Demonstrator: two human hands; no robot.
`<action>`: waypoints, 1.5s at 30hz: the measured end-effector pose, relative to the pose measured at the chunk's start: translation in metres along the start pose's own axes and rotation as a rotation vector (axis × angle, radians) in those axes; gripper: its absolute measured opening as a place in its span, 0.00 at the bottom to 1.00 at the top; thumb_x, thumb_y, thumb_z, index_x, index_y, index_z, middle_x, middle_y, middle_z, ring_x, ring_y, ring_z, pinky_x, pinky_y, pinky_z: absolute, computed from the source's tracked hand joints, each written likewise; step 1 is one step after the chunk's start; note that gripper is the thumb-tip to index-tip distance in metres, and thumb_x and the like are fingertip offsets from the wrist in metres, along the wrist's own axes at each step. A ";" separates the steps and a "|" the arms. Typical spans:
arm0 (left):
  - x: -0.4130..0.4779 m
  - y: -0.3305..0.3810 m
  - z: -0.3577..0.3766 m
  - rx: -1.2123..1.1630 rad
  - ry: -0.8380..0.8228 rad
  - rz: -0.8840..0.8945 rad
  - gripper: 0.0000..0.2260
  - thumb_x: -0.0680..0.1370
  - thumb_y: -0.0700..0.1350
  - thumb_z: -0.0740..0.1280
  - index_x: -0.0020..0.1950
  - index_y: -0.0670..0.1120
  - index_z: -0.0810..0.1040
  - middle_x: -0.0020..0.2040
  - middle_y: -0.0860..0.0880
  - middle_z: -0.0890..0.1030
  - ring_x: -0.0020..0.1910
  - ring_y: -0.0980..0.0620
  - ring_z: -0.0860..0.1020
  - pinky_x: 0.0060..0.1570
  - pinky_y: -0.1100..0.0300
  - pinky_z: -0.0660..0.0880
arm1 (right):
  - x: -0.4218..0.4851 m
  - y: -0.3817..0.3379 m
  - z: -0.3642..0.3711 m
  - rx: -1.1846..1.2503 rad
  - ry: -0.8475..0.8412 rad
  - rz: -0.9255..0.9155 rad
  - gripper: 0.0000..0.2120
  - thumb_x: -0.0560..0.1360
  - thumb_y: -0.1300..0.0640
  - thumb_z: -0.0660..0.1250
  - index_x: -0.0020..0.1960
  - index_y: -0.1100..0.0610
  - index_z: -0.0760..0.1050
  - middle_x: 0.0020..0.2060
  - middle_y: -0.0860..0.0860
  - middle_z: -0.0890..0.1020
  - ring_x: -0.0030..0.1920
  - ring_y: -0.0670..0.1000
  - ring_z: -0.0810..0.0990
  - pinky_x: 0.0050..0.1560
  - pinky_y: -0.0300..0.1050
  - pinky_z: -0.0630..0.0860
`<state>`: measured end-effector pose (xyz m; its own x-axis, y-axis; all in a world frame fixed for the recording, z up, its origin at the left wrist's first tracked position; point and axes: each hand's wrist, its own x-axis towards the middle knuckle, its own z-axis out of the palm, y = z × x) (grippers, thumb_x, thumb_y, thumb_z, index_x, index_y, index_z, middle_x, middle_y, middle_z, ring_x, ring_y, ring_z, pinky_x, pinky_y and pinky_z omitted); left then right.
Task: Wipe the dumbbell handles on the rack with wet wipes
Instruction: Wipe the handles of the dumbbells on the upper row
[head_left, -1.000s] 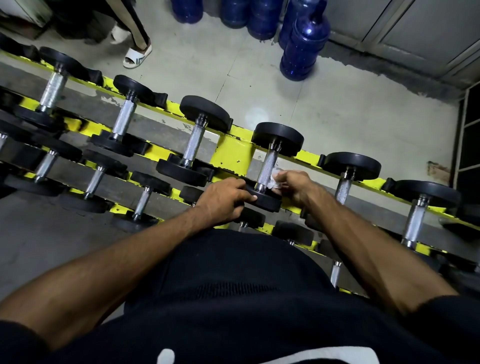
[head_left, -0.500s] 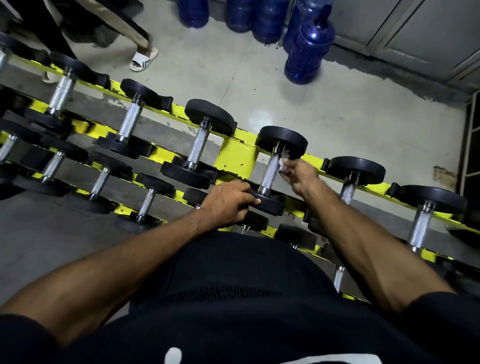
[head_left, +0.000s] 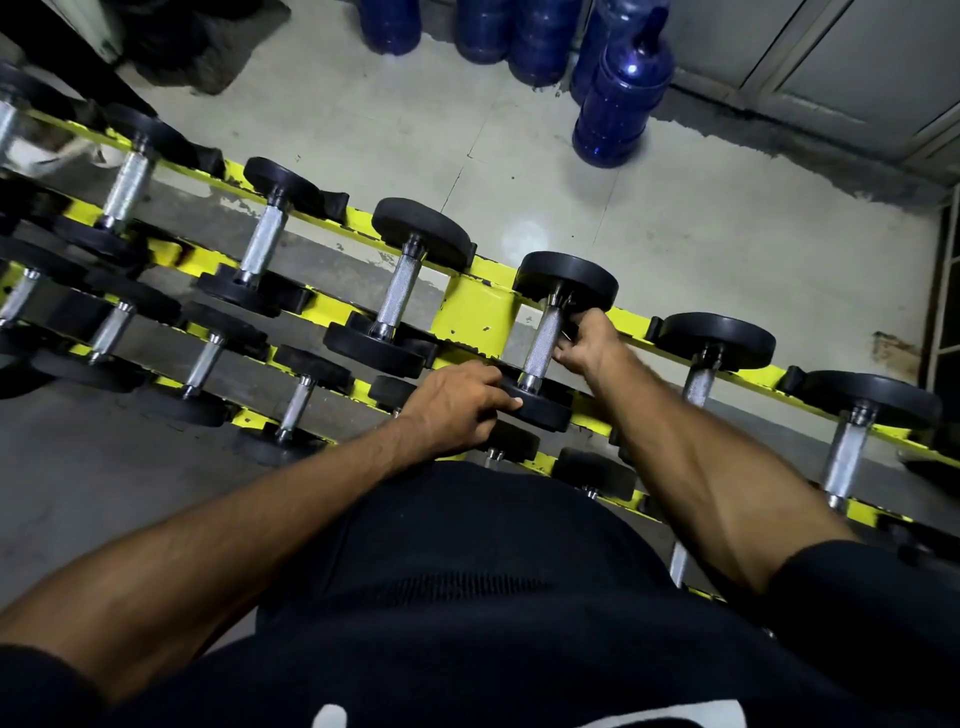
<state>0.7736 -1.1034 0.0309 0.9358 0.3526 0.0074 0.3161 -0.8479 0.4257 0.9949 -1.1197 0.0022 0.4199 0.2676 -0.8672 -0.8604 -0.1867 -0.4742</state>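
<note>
Underfoot lies a pale tiled floor (head_left: 675, 218), stained dark along the foot of the grey panels (head_left: 831, 62) at the far side. Across it a yellow rack (head_left: 475, 317) runs slantwise, with two tiers of black-headed dumbbells (head_left: 421, 228) lying in its cradles. Blue water jugs (head_left: 618, 104) stand grouped on the floor by the panels; what they hold I cannot tell. One dumbbell (head_left: 566, 278), near the middle of the upper tier, is in the person's hands. The left hand (head_left: 454, 408) curls over its near head, thumb along the rim. The right hand (head_left: 589, 345) closes round the upper part of its knurled steel handle (head_left: 540, 343). Whether a wipe sits under those fingers is hidden. The rack's left end is blurred and its right end is cut off. The person's black shirt (head_left: 467, 597) covers the lower tier's near side.
</note>
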 end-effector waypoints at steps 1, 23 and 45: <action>0.000 0.000 0.000 -0.005 0.003 0.000 0.15 0.69 0.44 0.77 0.55 0.53 0.86 0.40 0.51 0.78 0.42 0.50 0.77 0.36 0.61 0.71 | -0.001 0.005 -0.002 0.059 0.051 -0.062 0.08 0.77 0.70 0.60 0.45 0.60 0.74 0.43 0.56 0.80 0.42 0.54 0.80 0.48 0.53 0.80; 0.002 -0.004 0.002 0.020 -0.020 0.031 0.16 0.69 0.44 0.77 0.56 0.53 0.85 0.42 0.51 0.78 0.43 0.48 0.78 0.35 0.59 0.73 | -0.032 0.021 -0.005 -2.133 -0.261 -1.111 0.08 0.76 0.53 0.70 0.54 0.50 0.82 0.50 0.52 0.84 0.47 0.55 0.83 0.45 0.50 0.81; 0.001 -0.002 0.002 0.021 -0.020 0.012 0.17 0.69 0.45 0.77 0.57 0.53 0.85 0.42 0.51 0.77 0.44 0.48 0.77 0.36 0.61 0.68 | -0.041 0.008 0.001 -2.276 -0.118 -1.217 0.08 0.76 0.58 0.66 0.54 0.53 0.80 0.50 0.52 0.83 0.47 0.58 0.82 0.40 0.48 0.76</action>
<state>0.7740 -1.1025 0.0282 0.9423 0.3347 -0.0062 0.3082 -0.8601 0.4064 0.9702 -1.1314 0.0343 0.1686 0.9374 -0.3048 0.9857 -0.1594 0.0548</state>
